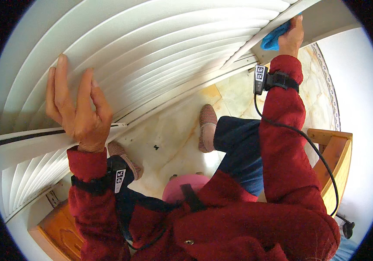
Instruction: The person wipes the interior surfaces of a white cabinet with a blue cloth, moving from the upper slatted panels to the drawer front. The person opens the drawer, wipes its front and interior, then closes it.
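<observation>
A white louvered door or shutter panel (160,42) fills the upper left, its slats curving across the picture. My left hand (82,107) is raised in front of it with fingers apart and nothing held; whether the fingertips touch the slats cannot be told. At the upper right, my right hand (292,36) grips a blue cloth (272,39) at the outer edge of the panel's frame. Part of the cloth is hidden behind the hand and the frame edge. Both forearms are in red sleeves with black straps and small devices.
A second louvered panel (36,179) stands at the lower left, near a wooden piece of furniture (62,228). A wooden frame (336,163) is at the right by the white wall (359,81). Below are the marble-look floor (167,140), my slippered feet and a pink round object (183,186).
</observation>
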Motion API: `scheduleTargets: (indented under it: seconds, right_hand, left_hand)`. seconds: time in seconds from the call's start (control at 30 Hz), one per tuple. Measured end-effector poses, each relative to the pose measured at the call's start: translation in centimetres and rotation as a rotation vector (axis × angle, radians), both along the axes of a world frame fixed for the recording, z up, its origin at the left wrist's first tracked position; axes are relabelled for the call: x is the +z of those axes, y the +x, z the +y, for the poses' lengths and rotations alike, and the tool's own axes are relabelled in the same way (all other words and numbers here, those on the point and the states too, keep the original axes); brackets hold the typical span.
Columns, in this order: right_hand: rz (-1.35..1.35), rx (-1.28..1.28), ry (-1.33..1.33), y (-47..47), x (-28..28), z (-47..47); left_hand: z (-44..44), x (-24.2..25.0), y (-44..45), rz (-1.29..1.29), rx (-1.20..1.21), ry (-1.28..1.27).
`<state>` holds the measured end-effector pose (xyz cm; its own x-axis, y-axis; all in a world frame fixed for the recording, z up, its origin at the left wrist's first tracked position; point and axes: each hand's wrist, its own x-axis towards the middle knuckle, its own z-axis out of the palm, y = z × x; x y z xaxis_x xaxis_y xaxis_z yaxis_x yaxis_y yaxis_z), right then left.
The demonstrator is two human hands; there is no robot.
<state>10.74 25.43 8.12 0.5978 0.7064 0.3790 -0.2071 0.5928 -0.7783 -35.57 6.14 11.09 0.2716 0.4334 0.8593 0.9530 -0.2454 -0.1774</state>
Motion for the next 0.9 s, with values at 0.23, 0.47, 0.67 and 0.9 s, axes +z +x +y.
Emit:
scheduleTargets:
  seconds: [0.23, 0.47, 0.67, 0.9]
  right_hand:
    - [0.061, -0.138, -0.165, -0.7, -0.7, -0.5]
    - [-0.038, -0.210, -0.526, -3.4, -7.5, -2.7]
    - [0.004, -0.120, -0.656, -2.2, -7.2, -3.1]
    - [0.008, 0.030, -0.096, -2.1, -1.4, -4.2]
  left_hand:
    - [-0.1, 0.5, 1.0, 0.009, -0.007, -0.009]
    - [0.4, 1.0, 2.7, 0.012, -0.031, 0.005]
    - [-0.6, 0.6, 4.7, -0.031, -0.104, -0.116]
    - [-3.1, -1.6, 7.7, -0.068, -0.314, -0.390]
